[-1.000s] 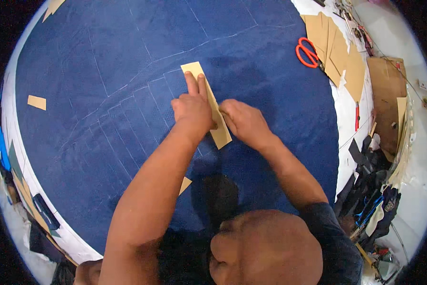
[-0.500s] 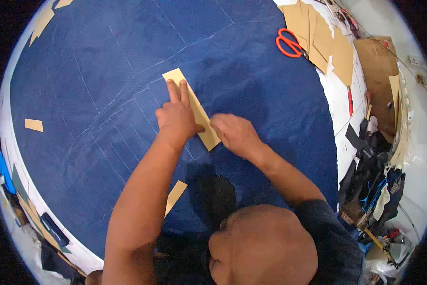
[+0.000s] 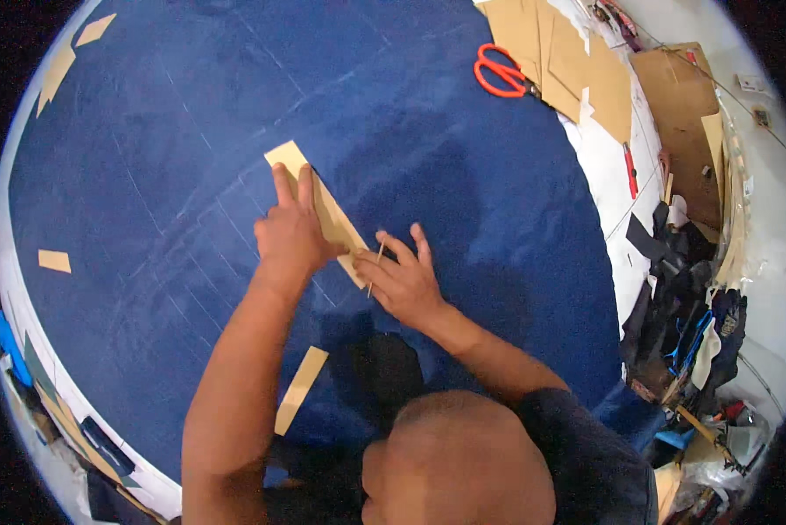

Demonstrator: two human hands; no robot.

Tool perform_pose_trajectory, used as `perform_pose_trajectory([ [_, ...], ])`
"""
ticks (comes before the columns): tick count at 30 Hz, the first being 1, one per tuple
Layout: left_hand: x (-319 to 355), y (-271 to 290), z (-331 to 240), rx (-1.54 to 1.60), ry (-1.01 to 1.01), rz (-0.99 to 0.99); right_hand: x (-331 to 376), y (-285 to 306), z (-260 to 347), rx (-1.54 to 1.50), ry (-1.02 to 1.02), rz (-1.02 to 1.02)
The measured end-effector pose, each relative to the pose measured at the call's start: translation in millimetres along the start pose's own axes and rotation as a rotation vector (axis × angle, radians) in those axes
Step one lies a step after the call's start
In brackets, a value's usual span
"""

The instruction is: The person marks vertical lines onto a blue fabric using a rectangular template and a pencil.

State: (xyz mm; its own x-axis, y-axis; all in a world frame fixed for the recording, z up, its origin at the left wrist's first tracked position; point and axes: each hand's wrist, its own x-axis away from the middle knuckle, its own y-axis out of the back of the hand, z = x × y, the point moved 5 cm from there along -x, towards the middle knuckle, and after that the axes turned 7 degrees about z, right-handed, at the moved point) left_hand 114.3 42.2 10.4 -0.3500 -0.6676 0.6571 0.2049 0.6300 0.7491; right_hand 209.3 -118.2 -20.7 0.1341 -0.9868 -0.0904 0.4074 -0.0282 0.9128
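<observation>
The left hand (image 3: 290, 234) lies flat on a long tan card strip (image 3: 316, 206), fingers spread and pressing it down onto the dark blue cloth (image 3: 428, 149) that covers most of the table; the strip sits slantwise near the middle of the cloth, its upper end poking out past the fingertips; the right hand (image 3: 403, 282) rests just beside the strip's lower end, pinching a thin pale stick (image 3: 375, 269) between thumb and forefinger, the other fingers fanned on the cloth; faint chalk lines cross the fabric around both hands; another tan strip (image 3: 300, 389) lies nearer the person, by the left forearm; red-handled scissors (image 3: 500, 72) sit well apart at the far edge, touching a heap of brown card sheets (image 3: 568, 54); a small tan scrap (image 3: 54, 261) lies off to the left
</observation>
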Motion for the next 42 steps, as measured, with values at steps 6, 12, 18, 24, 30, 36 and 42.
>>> perform_pose_trajectory([
  [6,5.7,0.7,3.1,-0.13,-0.031,-0.151,3.4,-0.7,-0.3,-0.025,-0.054,-0.01],
  [12,27.0,-7.3,-2.5,-0.006,-0.299,-0.473,4.4,0.0,-3.6,-0.025,-0.081,-0.008],
  [18,51.5,-55.9,-9.9,0.113,-0.582,-0.444,6.7,-2.9,-5.4,-0.049,-0.065,-0.006],
  [24,45.2,-63.3,3.9,0.113,-0.617,-0.402,3.4,9.3,-4.3,-0.115,-0.06,-0.036],
  [30,42.3,-59.0,-0.6,0.107,-0.625,-0.38,25.0,31.4,1.6,-0.622,-0.261,0.058],
  [36,41.9,-54.3,-0.6,0.154,-0.655,-0.372,27.2,14.2,18.1,-0.584,-0.195,-0.031],
  [42,43.0,-49.0,-2.6,0.171,-0.682,-0.39,29.1,16.8,24.6,-0.449,-0.126,-0.027],
])
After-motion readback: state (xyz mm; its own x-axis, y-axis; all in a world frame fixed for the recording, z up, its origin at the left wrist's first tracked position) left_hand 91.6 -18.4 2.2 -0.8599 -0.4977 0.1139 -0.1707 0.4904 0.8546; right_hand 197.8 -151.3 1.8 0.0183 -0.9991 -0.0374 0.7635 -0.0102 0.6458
